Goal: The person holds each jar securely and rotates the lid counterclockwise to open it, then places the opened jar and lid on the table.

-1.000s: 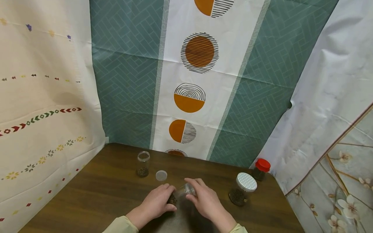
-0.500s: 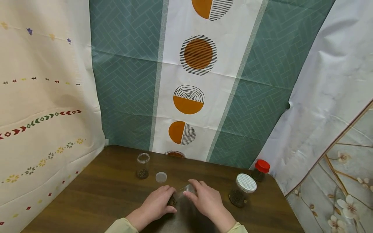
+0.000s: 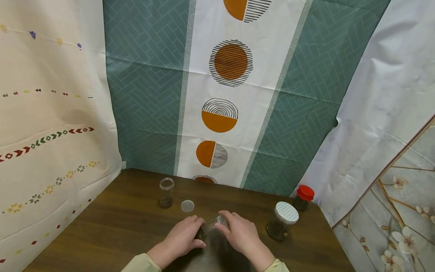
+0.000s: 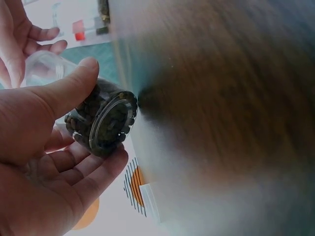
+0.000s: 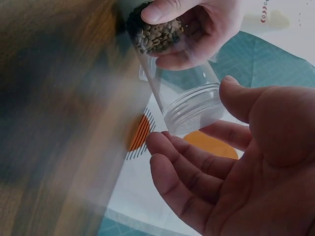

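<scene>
A clear jar (image 3: 211,225) with small brown bean-like grains at its base lies tilted between my two hands, low over the table. My left hand (image 3: 182,237) grips the base end, thumb on one side and fingers under the other, as the left wrist view shows. At the ridged screw-top end (image 5: 194,108), my right hand (image 3: 240,235) has its thumb on one side and a finger behind it. The remaining right fingers (image 5: 184,189) are spread loosely below that end. In the right wrist view the grains (image 5: 156,35) sit up against the left hand.
On the wooden table (image 3: 112,226), an uncovered jar (image 3: 166,193) with some grains stands at back left, beside a translucent lid (image 3: 187,206). To the right are a larger jar (image 3: 282,221) with a patterned lid and a red-capped jar (image 3: 304,197). Cloth hangings surround the table.
The right fingers and thumb have shifted slightly around the jar's screw-top end. My left hand and the other jars stay where they were.
</scene>
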`<state>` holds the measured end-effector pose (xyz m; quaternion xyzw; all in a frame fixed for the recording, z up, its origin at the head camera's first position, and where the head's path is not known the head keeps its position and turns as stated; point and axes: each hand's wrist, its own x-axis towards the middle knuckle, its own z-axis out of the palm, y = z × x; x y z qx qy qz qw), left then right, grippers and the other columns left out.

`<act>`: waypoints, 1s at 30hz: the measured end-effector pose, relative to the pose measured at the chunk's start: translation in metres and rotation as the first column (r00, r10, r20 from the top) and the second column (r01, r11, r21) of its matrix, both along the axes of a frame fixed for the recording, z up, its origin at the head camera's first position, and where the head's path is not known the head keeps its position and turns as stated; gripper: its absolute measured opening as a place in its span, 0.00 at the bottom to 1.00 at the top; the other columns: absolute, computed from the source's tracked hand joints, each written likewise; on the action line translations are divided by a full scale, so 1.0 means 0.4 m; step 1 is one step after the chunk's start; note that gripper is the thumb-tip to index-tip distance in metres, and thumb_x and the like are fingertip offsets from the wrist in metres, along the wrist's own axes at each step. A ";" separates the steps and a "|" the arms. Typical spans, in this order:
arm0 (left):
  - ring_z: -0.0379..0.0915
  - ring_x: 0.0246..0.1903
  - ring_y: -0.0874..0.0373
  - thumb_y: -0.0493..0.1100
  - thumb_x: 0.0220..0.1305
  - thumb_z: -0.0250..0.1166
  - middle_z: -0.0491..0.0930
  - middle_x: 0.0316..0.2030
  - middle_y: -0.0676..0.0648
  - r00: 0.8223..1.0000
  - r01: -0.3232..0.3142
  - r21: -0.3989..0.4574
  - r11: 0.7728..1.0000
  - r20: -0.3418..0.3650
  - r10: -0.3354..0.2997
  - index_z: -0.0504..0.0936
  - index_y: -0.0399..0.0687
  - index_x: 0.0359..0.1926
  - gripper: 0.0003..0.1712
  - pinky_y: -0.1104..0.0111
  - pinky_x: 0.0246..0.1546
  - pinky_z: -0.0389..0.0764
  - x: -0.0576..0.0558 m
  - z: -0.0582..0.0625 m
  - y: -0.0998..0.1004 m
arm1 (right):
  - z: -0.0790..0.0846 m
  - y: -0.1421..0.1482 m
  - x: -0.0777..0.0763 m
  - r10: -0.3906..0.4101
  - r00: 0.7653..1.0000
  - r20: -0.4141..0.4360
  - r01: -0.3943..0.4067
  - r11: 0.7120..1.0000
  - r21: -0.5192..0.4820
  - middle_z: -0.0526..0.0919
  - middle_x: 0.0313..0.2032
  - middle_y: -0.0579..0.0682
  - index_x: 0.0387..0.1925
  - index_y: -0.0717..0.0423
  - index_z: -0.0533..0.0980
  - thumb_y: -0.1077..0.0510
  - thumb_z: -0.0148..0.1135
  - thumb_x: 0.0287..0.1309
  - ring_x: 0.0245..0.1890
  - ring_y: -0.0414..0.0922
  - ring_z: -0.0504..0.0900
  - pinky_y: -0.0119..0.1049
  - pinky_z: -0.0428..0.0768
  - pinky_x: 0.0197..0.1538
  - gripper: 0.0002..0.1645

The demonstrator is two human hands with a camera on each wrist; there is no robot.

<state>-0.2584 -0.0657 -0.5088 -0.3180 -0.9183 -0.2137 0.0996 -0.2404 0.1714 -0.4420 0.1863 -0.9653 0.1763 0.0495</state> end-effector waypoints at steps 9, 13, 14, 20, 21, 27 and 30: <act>0.78 0.41 0.56 0.54 0.57 0.87 0.80 0.43 0.52 1.000 0.003 0.002 1.000 -0.006 -0.003 0.84 0.43 0.56 0.33 0.58 0.41 0.83 0.000 -0.004 -0.001 | -0.004 0.002 -0.002 0.038 0.999 0.001 -0.038 0.999 -0.013 0.85 0.43 0.48 0.69 0.44 0.80 0.37 0.68 0.75 0.28 0.40 0.77 0.47 0.77 0.30 0.30; 0.78 0.42 0.56 0.54 0.58 0.86 0.81 0.43 0.51 1.000 0.003 0.003 1.000 -0.006 -0.003 0.84 0.43 0.56 0.33 0.58 0.42 0.83 -0.001 -0.004 -0.001 | -0.006 0.004 -0.003 0.046 0.999 -0.012 -0.046 0.999 -0.024 0.86 0.45 0.49 0.69 0.44 0.80 0.38 0.69 0.74 0.29 0.40 0.79 0.48 0.79 0.31 0.29; 0.78 0.42 0.56 0.54 0.58 0.87 0.81 0.43 0.51 1.000 0.003 0.004 1.000 -0.007 -0.003 0.84 0.43 0.56 0.33 0.58 0.42 0.83 -0.001 -0.004 -0.001 | -0.006 0.004 -0.003 0.049 0.999 -0.016 -0.050 0.998 -0.029 0.86 0.45 0.49 0.69 0.44 0.80 0.39 0.69 0.74 0.30 0.39 0.79 0.48 0.79 0.32 0.29; 0.78 0.42 0.57 0.54 0.57 0.87 0.81 0.43 0.52 1.000 0.000 0.006 1.000 -0.007 0.000 0.84 0.43 0.56 0.33 0.58 0.41 0.83 -0.002 -0.003 0.000 | -0.007 0.006 -0.004 0.071 0.997 -0.028 -0.073 0.996 -0.049 0.85 0.46 0.48 0.68 0.43 0.80 0.41 0.71 0.74 0.31 0.39 0.79 0.48 0.79 0.33 0.27; 0.78 0.42 0.57 0.54 0.57 0.87 0.81 0.43 0.52 1.000 0.000 0.007 1.000 -0.005 0.000 0.84 0.43 0.56 0.33 0.58 0.41 0.83 -0.001 -0.003 0.000 | -0.007 0.007 -0.004 0.075 0.997 -0.028 -0.076 0.996 -0.050 0.85 0.46 0.48 0.68 0.43 0.80 0.42 0.71 0.74 0.32 0.40 0.80 0.48 0.80 0.34 0.27; 0.78 0.42 0.56 0.54 0.57 0.87 0.81 0.44 0.52 1.000 0.002 0.013 1.000 -0.004 -0.002 0.83 0.43 0.56 0.33 0.58 0.42 0.83 0.001 -0.003 -0.001 | -0.011 0.010 -0.005 0.087 0.996 -0.012 -0.088 0.995 -0.056 0.85 0.50 0.49 0.68 0.43 0.80 0.45 0.73 0.74 0.37 0.41 0.83 0.48 0.82 0.37 0.26; 0.78 0.42 0.57 0.54 0.57 0.87 0.81 0.44 0.52 1.000 0.002 0.016 1.000 -0.002 -0.002 0.83 0.43 0.56 0.33 0.58 0.42 0.83 0.000 -0.003 -0.002 | -0.010 0.012 -0.007 0.094 0.996 0.001 -0.094 0.993 -0.072 0.85 0.52 0.50 0.68 0.43 0.80 0.48 0.75 0.73 0.39 0.42 0.84 0.49 0.82 0.39 0.26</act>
